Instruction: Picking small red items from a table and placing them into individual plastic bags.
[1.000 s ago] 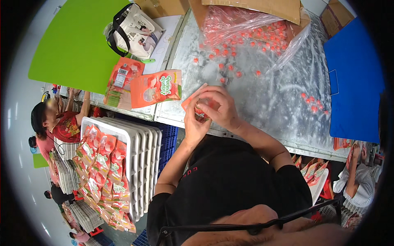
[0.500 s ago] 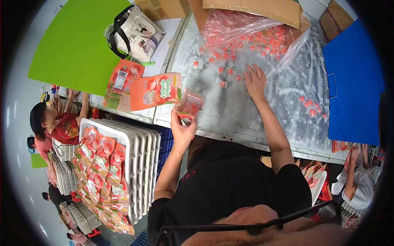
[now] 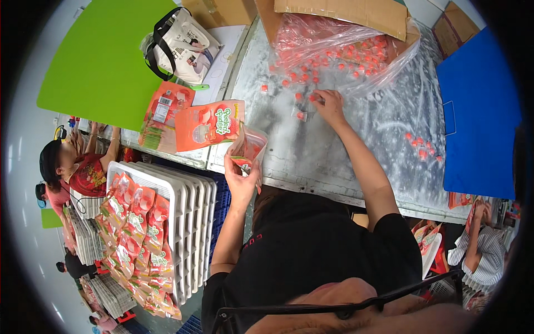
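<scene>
My left hand (image 3: 242,186) is closed round a red pouch (image 3: 248,147) with a clear side, held with its mouth up at the table's near edge. Over the metal tabletop, my right hand (image 3: 332,107) has its fingertips pinched on a small wrapped red candy (image 3: 315,97). Similar candies lie loose around it, including one in clear wrap (image 3: 301,116). Beyond them, many more spill from a clear plastic liner (image 3: 311,42) in an opened carton (image 3: 345,8). Left of my pouch lies a flat printed pouch (image 3: 208,127), overlapping another pouch (image 3: 164,108).
Stacked white trays (image 3: 192,222) stand at my left, the top one heaped with filled pouches (image 3: 136,222). A blue panel (image 3: 478,117) borders the table's right; a green board (image 3: 105,61) and a tote bag (image 3: 186,47) are far left. Co-workers are on both sides.
My right hand has moved left and its spread fingers have closed on a candy. My left hand has shifted slightly left and nearer me with the pouch, whose mouth now faces up more.
</scene>
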Available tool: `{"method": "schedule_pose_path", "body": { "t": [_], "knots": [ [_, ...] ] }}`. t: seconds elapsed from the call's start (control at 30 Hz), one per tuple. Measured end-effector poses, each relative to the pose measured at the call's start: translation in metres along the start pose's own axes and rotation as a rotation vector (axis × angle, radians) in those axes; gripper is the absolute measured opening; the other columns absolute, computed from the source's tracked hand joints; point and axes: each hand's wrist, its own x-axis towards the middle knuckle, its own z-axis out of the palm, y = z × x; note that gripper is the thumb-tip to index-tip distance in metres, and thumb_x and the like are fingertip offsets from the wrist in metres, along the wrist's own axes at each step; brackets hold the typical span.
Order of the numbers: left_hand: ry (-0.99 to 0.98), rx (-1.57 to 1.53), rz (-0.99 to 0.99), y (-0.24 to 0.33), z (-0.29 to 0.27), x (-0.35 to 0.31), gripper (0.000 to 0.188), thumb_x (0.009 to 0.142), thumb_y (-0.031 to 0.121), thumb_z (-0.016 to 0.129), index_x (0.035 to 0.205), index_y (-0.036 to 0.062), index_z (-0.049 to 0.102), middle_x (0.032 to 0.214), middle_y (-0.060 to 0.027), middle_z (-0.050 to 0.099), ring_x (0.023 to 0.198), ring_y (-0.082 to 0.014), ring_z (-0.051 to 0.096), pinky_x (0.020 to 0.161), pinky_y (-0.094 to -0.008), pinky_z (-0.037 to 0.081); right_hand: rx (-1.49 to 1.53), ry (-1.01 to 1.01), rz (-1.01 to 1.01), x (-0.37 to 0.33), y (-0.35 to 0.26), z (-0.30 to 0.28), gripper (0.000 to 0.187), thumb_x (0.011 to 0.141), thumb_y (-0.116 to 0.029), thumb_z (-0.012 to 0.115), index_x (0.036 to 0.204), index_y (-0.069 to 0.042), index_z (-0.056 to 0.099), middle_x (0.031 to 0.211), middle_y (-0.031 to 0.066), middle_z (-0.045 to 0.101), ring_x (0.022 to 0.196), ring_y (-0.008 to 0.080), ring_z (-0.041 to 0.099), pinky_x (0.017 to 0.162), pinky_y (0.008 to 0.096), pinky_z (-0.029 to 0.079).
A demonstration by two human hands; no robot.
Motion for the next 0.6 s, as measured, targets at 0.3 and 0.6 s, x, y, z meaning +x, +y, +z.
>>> {"method": "schedule_pose_path", "body": {
  "t": [0.3, 0.6],
  "knots": [
    [-0.024, -0.01, -0.059, -0.001, -0.001, 0.0, 0.071, 0.083, -0.009, 0.075, 0.145, -0.0035, 0.041, 0.132, -0.0124, 0.059, 0.12, -0.0184, 0.058, 0.105, -0.0333, 0.047, 0.689, -0.075, 0.451, -0.002, -0.036, -0.043, 0.03, 0.09, -0.013, 0.074, 0.117, -0.002, 0.074, 0.097, 0.0095, 0.077, 0.074, 0.0159, 0.071, 0.068, 0.0304, 0.057],
    [-0.054, -0.031, -0.064, -0.003, 0.0, 0.001, 0.067, 0.084, -0.009, 0.074, 0.144, -0.002, 0.043, 0.132, -0.0111, 0.059, 0.121, -0.018, 0.058, 0.106, -0.033, 0.046, 0.62, 0.052, 0.33, -0.008, -0.055, -0.066, 0.023, 0.09, -0.012, 0.074, 0.11, 0.0, 0.074, 0.093, 0.0106, 0.077, 0.082, 0.0166, 0.073, 0.072, 0.0297, 0.058]
  ]
}}
